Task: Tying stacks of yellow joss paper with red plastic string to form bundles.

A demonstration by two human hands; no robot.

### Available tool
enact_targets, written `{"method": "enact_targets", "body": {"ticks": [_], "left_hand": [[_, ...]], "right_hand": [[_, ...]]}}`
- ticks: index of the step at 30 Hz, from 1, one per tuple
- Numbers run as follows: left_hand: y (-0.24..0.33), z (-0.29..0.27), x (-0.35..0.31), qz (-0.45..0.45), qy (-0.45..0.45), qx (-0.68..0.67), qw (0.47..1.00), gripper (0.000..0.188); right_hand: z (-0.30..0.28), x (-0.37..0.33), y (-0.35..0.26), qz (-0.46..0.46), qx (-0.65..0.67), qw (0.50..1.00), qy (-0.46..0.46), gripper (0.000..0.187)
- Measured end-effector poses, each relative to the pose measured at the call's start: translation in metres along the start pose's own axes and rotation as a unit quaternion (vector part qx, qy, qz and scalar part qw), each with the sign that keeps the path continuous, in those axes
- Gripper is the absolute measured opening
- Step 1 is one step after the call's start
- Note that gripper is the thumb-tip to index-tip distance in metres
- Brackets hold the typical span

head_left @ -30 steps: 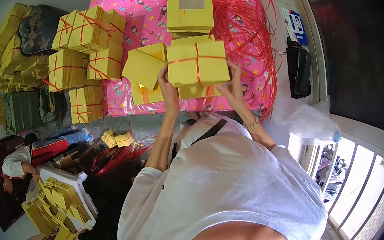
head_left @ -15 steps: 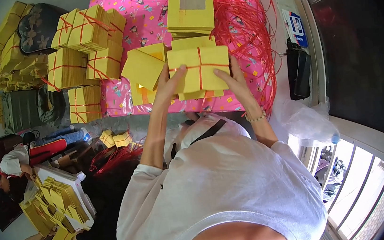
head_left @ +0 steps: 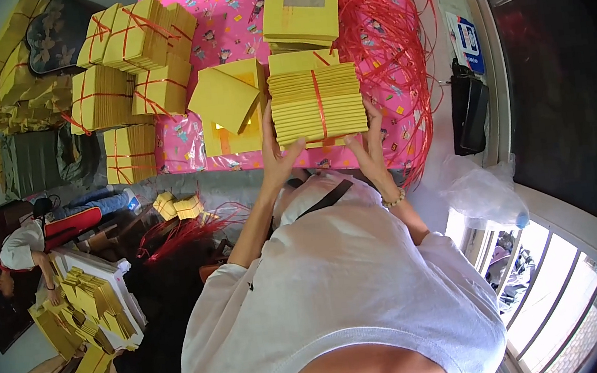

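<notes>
Between my two hands is a bundle of yellow paper envelopes [head_left: 293, 112], tied with a red plastic strip. Its stacked, layered edges face up toward me. My left hand [head_left: 277, 148] grips the left end, thumb at the near edge. My right hand [head_left: 369, 141] holds the right end the same way, with a bead bracelet at the wrist. Behind the bundle lies a flat yellow piece [head_left: 299, 61] with a bit of red strip. To its left, a loose yellow envelope [head_left: 226, 100] rests askew on a larger yellow sheet [head_left: 256, 129] with orange tape.
A pink patterned table cover [head_left: 217, 22] bears tied yellow bundles [head_left: 138, 39] at left and a yellow stack [head_left: 297, 10] behind. Red strips [head_left: 390, 51] tangle along the right side. At lower left, a person [head_left: 24, 246] works at a white surface of yellow pieces.
The bundle has been turned, from its broad face with crossed strips to its layered edges. My hands have shifted to its lower ends, thumbs lower. The person at left has reached onto the yellow pieces.
</notes>
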State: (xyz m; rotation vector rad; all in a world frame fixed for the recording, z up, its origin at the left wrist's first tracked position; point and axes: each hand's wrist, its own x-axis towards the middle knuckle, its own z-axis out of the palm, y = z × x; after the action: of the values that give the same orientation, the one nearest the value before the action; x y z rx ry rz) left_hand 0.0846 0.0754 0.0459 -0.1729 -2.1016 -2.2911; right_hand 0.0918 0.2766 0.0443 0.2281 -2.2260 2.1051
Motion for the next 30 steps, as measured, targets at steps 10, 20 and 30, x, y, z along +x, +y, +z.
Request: {"method": "enact_targets", "body": {"ticks": [10, 20, 30], "left_hand": [[0.002, 0.02, 0.023, -0.122, 0.172, 0.012, 0.977, 0.059], [0.011, 0.026, 0.024, -0.1, 0.147, 0.043, 0.983, 0.058], [-0.004, 0.018, 0.022, -0.075, 0.119, 0.069, 0.988, 0.059]], "right_hand": [[-0.001, 0.046, -0.001, 0.158, 0.002, 0.985, 0.066, 0.052], [0.001, 0.042, -0.012, 0.167, 0.002, 0.985, 0.053, 0.051], [0.001, 0.039, -0.012, 0.202, 0.122, 0.968, 0.083, 0.057]]}}
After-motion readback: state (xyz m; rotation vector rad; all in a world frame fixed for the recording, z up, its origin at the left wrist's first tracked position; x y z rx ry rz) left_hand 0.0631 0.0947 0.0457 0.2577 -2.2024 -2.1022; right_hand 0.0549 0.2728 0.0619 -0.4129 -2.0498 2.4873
